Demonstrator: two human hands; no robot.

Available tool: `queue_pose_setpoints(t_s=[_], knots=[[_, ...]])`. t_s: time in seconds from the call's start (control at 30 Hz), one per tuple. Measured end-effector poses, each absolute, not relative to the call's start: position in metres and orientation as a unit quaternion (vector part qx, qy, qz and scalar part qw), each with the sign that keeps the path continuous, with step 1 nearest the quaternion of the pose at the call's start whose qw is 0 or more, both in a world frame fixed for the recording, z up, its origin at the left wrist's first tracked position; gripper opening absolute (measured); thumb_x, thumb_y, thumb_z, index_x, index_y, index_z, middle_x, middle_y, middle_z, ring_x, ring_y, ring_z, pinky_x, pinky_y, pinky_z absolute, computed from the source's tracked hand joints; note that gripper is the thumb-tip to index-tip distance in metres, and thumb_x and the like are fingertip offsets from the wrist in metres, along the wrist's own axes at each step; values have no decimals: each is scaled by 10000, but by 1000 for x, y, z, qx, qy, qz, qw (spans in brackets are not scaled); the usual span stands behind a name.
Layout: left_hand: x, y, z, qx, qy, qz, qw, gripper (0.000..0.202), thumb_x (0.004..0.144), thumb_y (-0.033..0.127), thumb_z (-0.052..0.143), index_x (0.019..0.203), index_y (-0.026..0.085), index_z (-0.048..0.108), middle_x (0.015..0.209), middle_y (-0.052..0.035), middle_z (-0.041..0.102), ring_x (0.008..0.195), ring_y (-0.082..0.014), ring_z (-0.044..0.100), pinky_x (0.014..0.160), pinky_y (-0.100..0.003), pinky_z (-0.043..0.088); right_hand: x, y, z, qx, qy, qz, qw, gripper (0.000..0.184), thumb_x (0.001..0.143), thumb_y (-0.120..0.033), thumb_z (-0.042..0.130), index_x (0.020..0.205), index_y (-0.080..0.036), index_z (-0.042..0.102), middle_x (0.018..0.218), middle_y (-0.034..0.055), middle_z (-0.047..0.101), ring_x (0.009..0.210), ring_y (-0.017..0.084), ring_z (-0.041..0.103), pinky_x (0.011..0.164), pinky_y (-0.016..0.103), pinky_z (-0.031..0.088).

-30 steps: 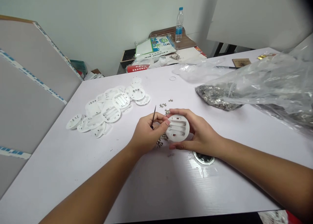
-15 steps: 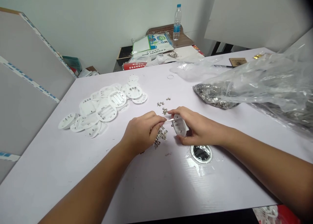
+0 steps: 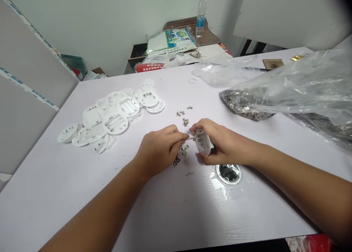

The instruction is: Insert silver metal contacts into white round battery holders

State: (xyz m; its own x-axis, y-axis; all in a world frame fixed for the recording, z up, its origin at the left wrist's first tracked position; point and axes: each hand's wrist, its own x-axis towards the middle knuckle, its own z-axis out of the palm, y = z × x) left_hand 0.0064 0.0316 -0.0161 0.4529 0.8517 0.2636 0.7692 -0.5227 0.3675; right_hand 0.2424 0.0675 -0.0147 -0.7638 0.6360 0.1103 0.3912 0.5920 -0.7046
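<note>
- Your left hand (image 3: 161, 145) pinches a slim metal tool (image 3: 191, 138) between thumb and forefinger; its tip meets the edge of the white round case (image 3: 202, 143). Excess push could make the tip slip toward your right fingers.
- Your right hand (image 3: 224, 143) clasps that case by its rim, tilted, its open face toward the left hand. A loose clasp could let it twist under load.
- Off-axis force could bend the small contacts inside the case or crack its plastic.
- Loose metal clips (image 3: 183, 151) lie just below the left hand; a dropping wrist could scatter them across the table (image 3: 154, 211).
</note>
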Motion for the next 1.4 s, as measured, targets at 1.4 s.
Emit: queue_pose_setpoints(t_s=[1.4], knots=[[11,32,-21,831,496,200,153,447,922,116,446,1206,374,676,755,19,545,572,-75,436,533,-214,359,244,67,-12,-329,-843,401,145,468,808,-309,694,1178,-219,422,1122,78,559,638,95,539,513,245,453]])
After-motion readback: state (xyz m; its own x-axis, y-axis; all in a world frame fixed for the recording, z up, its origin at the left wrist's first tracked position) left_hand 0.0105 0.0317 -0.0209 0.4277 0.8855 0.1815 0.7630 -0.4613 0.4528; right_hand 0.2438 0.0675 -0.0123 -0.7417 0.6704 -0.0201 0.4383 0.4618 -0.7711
